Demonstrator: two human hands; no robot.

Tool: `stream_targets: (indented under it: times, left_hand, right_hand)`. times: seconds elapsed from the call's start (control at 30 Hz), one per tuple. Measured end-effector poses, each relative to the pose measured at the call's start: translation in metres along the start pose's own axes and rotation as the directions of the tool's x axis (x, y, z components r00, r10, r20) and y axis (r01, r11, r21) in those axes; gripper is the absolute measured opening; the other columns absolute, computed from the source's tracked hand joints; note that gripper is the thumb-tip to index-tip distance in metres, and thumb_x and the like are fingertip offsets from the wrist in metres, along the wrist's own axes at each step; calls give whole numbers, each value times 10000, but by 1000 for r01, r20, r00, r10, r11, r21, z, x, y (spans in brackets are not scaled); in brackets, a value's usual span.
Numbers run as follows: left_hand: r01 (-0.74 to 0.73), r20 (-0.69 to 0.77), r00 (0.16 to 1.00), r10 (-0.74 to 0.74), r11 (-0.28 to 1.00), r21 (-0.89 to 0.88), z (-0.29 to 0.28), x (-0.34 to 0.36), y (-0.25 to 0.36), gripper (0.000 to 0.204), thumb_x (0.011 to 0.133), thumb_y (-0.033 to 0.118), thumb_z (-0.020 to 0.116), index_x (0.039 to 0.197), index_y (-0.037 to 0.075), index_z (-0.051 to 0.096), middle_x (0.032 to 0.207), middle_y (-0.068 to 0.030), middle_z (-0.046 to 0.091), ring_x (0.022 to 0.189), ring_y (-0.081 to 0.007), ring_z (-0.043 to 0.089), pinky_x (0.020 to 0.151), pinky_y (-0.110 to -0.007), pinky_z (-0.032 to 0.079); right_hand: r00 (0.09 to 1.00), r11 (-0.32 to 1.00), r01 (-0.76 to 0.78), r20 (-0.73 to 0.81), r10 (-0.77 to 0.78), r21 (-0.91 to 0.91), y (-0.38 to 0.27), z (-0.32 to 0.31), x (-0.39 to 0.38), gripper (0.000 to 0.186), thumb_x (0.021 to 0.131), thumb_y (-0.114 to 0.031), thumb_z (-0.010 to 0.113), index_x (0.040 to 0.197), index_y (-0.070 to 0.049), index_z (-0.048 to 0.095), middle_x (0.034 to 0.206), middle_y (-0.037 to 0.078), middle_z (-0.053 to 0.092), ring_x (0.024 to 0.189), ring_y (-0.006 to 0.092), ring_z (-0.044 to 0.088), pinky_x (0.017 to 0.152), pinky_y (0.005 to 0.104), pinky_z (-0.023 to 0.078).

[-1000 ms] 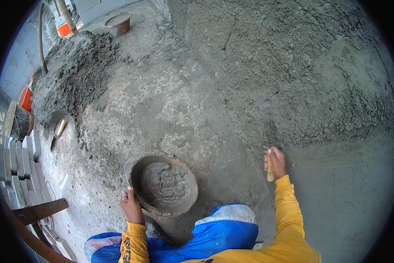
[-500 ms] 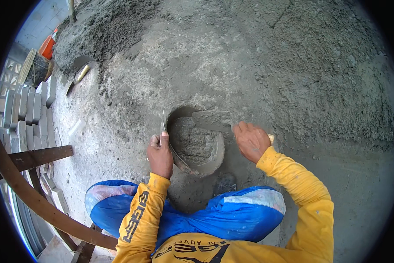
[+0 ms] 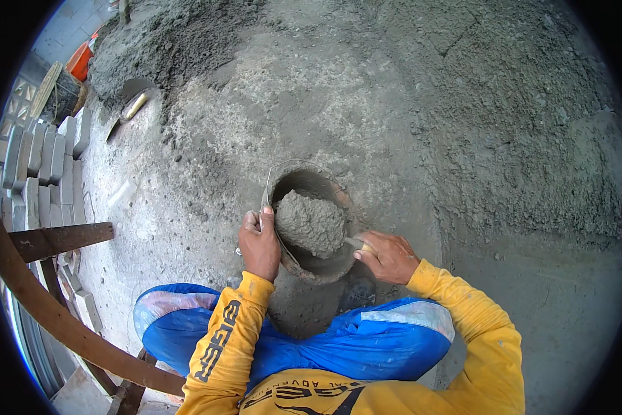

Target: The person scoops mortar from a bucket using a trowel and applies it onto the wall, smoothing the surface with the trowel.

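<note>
A round bucket stands on the concrete in front of my knees, its inner wall smeared with grey mortar. My left hand grips the left side of its rim, thumb on top, near the thin wire handle. In my right hand is a trowel, held by its light wooden handle. The trowel's blade is hidden under a thick heap of wet mortar over the bucket's opening. How much mortar lies beneath it I cannot tell.
Another trowel lies at the far left beside a large mortar pile. Grey blocks are stacked at the left, with an orange container behind. A brown beam and a curved bar stand close on my left. Rough mortar spreads right.
The trowel blade was bare-sided and held over the bucket's far right rim; now it carries a mortar heap. My right hand has moved nearer, and the bucket is turned and tilted differently.
</note>
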State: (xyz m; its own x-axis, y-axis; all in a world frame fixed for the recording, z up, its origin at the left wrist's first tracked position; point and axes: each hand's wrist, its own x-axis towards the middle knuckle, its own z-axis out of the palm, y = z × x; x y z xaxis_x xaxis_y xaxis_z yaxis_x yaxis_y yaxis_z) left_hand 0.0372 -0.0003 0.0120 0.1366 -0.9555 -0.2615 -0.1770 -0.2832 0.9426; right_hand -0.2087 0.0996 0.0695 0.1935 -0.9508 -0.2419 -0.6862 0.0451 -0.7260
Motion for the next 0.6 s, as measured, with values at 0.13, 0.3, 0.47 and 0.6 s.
stream_targets:
  times: [0.13,0.3,0.47,0.6]
  left_hand:
    - [17,-9,1000,-17,999,36,5,3,7,412,979,303,580,700,23,463,613,7,387,613,-83,339,537,-301,314]
    - [76,-16,997,-77,995,-62,-3,8,2,374,992,277,565,717,43,468,679,33,415,665,-73,342,568,-273,321]
    - [134,-32,990,-140,981,-144,-14,13,7,315,1001,269,562,776,53,522,715,51,453,683,-49,361,593,-242,329]
    - [91,-64,993,-103,981,-171,-26,11,2,309,1003,264,557,772,63,518,719,53,451,688,-48,361,593,-239,324]
  right_hand:
    - [995,994,-73,-73,67,-81,20,-2,-3,261,896,-270,577,1003,-32,585,891,196,628,836,426,610,732,497,477]
    - [990,987,-107,-108,94,-121,0,-29,3,266,887,-271,603,1005,-33,583,895,188,641,798,419,618,701,492,480]
    - [990,997,71,-120,-71,-5,-8,-47,45,277,904,-289,612,1009,-34,591,806,170,631,735,384,619,655,453,480]
    - [984,863,-122,170,43,490,6,-72,88,272,949,-301,595,995,-33,597,689,59,606,617,186,615,579,328,487]
